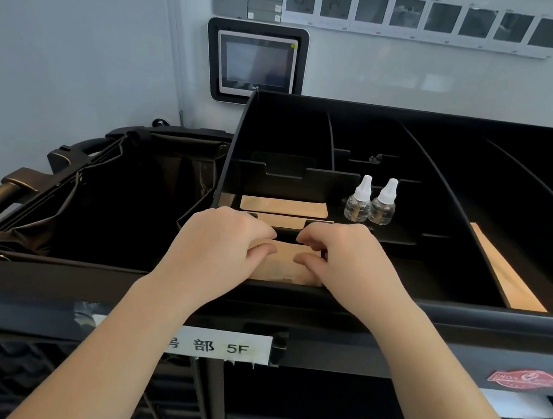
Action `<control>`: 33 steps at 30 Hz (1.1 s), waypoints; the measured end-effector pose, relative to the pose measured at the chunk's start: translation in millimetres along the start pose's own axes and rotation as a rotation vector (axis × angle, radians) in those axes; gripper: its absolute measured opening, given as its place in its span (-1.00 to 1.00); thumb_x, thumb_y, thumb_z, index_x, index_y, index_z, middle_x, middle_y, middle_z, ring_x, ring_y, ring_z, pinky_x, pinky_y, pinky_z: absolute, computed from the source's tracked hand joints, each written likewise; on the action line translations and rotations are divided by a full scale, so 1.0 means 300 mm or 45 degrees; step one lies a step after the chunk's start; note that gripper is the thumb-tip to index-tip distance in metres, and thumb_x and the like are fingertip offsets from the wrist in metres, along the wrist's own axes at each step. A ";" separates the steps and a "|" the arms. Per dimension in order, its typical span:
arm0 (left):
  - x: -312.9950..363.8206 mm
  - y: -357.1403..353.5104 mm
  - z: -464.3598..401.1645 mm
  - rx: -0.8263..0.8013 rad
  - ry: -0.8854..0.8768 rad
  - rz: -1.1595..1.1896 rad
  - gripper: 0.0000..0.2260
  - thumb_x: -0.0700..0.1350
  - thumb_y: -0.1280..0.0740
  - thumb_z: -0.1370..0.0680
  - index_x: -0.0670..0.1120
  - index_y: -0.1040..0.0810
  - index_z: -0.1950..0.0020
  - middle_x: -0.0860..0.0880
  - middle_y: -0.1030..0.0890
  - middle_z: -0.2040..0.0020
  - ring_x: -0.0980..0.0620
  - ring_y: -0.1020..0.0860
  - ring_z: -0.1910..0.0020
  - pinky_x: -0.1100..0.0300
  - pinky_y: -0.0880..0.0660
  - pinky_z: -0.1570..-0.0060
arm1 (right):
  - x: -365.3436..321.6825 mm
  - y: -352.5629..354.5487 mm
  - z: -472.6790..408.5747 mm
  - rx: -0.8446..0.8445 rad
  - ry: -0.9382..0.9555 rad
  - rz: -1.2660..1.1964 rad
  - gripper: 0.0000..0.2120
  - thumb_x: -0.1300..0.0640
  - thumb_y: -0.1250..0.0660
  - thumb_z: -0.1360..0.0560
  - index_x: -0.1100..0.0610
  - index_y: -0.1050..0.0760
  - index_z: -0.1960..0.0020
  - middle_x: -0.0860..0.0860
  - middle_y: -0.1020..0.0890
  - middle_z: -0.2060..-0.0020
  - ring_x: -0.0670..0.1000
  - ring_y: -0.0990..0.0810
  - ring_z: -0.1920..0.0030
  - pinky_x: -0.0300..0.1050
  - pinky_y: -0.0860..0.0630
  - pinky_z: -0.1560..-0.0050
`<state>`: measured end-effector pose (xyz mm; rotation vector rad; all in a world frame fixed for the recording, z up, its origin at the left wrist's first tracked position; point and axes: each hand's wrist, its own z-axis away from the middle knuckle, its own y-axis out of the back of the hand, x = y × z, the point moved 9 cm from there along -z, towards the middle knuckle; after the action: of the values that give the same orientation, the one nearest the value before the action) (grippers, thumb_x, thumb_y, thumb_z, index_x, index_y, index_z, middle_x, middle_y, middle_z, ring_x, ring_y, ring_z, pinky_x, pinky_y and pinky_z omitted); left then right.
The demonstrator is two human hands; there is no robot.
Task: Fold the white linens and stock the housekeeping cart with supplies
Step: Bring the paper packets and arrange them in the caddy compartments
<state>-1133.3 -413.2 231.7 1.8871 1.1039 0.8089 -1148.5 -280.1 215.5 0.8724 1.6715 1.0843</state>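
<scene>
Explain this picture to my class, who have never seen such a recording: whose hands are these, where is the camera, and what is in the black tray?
There is no machine here. A person wears a camera on the head, so you look down along their arms. The left hand and right hand both grip a tan paper packet in the nearest compartment of a housekeeping cart's black organizer tray. Another tan packet lies one compartment further back. Two small clear bottles with white caps stand upright, side by side, to the right. A dark bag hangs open on the left. A wall screen sits behind.
</scene>
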 end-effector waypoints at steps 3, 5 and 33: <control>0.003 0.050 0.017 0.145 0.044 0.098 -0.80 0.06 -0.32 -0.50 0.05 -0.68 -0.02 0.09 -0.69 0.17 0.09 -0.64 0.22 0.12 -0.62 0.22 | -0.016 0.023 0.012 0.173 0.018 -0.117 -0.72 0.00 -0.33 -0.54 -0.04 -0.54 -0.25 -0.07 -0.65 -0.07 -0.06 -0.60 -0.06 -0.22 -0.51 -0.11; -0.004 0.083 0.036 0.197 0.088 0.115 -0.76 0.07 -0.27 -0.50 0.04 -0.68 -0.02 0.10 -0.68 0.18 0.10 -0.63 0.23 0.09 -0.62 0.27 | -0.043 0.031 0.019 0.229 0.037 -0.177 -0.70 0.00 -0.33 -0.54 -0.03 -0.53 -0.27 -0.07 -0.64 -0.07 -0.08 -0.60 -0.04 -0.30 -0.45 -0.05; -0.154 0.413 1.112 0.663 1.370 -0.499 -0.67 0.04 -0.26 -0.57 -0.03 -0.55 -0.29 0.01 -0.63 -0.17 0.01 -0.58 -0.13 0.18 -0.45 -0.06 | -0.884 -0.346 0.392 0.003 1.170 -0.739 -0.72 0.14 -0.28 -0.57 0.17 -0.54 -0.25 0.05 -0.55 -0.24 0.03 -0.45 -0.27 -0.01 -0.42 -0.27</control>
<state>-830.7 -596.3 170.5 1.4583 2.4369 1.4473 -961.2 -522.3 182.4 -0.2112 2.4435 1.1160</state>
